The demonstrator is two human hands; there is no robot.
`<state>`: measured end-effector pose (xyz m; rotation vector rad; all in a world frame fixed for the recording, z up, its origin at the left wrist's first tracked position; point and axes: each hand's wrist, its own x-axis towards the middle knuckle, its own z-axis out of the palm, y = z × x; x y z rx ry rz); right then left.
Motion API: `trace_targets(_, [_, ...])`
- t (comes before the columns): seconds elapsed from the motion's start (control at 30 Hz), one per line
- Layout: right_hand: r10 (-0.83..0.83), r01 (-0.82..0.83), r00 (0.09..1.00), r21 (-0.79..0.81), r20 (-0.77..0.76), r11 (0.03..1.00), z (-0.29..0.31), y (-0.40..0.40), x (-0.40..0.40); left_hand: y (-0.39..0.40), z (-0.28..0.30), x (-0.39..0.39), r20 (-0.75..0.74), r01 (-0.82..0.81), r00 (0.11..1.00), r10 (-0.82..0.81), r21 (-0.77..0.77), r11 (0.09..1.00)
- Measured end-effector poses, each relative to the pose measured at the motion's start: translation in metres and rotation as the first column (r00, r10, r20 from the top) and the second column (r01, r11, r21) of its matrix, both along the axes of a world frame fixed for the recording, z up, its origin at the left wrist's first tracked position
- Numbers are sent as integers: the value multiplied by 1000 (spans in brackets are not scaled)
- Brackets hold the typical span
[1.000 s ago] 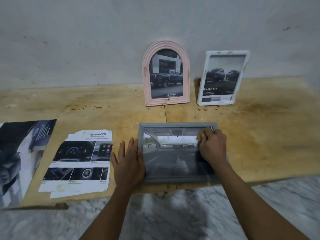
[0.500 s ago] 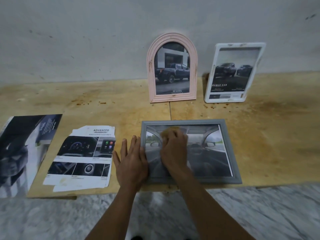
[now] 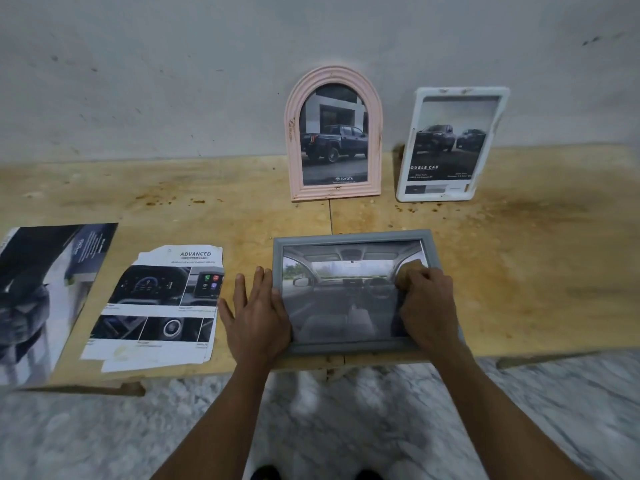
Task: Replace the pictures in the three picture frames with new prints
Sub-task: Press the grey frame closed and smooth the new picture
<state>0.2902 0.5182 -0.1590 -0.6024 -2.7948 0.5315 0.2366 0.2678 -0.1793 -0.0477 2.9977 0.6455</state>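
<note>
Our left hand [image 3: 258, 315] lies spread flat on the grey frame [image 3: 356, 348]'s edge, right hand [image 3: 427, 306] curled, pressing a yellowish pad [image 3: 412, 266] on its glass; hard rubbing risks shoving it off the worktop [image 3: 519, 271] edge.

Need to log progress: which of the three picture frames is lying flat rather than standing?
The grey frame, flat on the wooden board under both hands. The pink arched frame and the white frame stand upright against the wall behind it.
</note>
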Motion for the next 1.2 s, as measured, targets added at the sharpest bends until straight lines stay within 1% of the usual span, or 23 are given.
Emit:
trace_targets(0.1, [-64, 63, 998, -18, -16, 998, -1, -7, 3, 1, 1, 0, 12, -6, 1000, 6, -7, 1000])
trace_targets(0.17, [-57, 54, 998, -80, -26, 995, -2, -33, -2, 1, 2, 0, 20, -8, 1000, 8, -10, 1000])
trace_targets(0.23, [44, -51, 998, -161, -46, 986, -7, -69, -7, 2, 3, 0, 24, -5, 1000, 5, -9, 1000])
trace_targets(0.3, [133, -144, 989, -290, -56, 946, -8, -106, -10, 1, 3, 0, 32, -5, 999, 5, -9, 1000])
trace_targets(0.37, [213, -220, 975, -337, -57, 915, -3, -135, -9, 0, 1, -1, 45, -4, 999, 4, -8, 1000])
trace_targets(0.47, [319, -315, 947, -315, -39, 895, 8, -155, -2, -2, 0, -2, 56, 5, 998, -5, -14, 1000])
trace_targets(0.57, [354, -332, 935, -290, 25, 897, 11, -132, 8, -1, 0, -1, 48, 8, 999, -8, -10, 1000])
trace_targets(0.63, [312, -282, 946, -252, 88, 926, 11, -103, 18, -2, 0, -1, 40, 16, 999, -16, -10, 1000])
trace_targets(0.8, [150, -138, 981, -97, 124, 986, 13, -21, 47, -3, -1, 1, 22, 34, 999, -33, -24, 999])
trace_targets(0.87, [132, -127, 980, -39, 151, 991, 16, 0, 52, -3, -1, 0, 22, 39, 999, -38, -37, 999])
trace_targets(1.07, [127, -143, 984, 126, 128, 982, 13, 23, 38, -1, -1, -1, 26, 36, 999, -34, -54, 998])
trace_targets(1.13, [125, -138, 986, 128, 107, 982, 11, 27, 29, -1, -1, -1, 20, 35, 999, -34, -53, 998])
trace_targets(1.2, [127, -131, 991, 106, 46, 986, 12, 33, 20, -2, -2, -1, 19, 31, 999, -30, -47, 998])
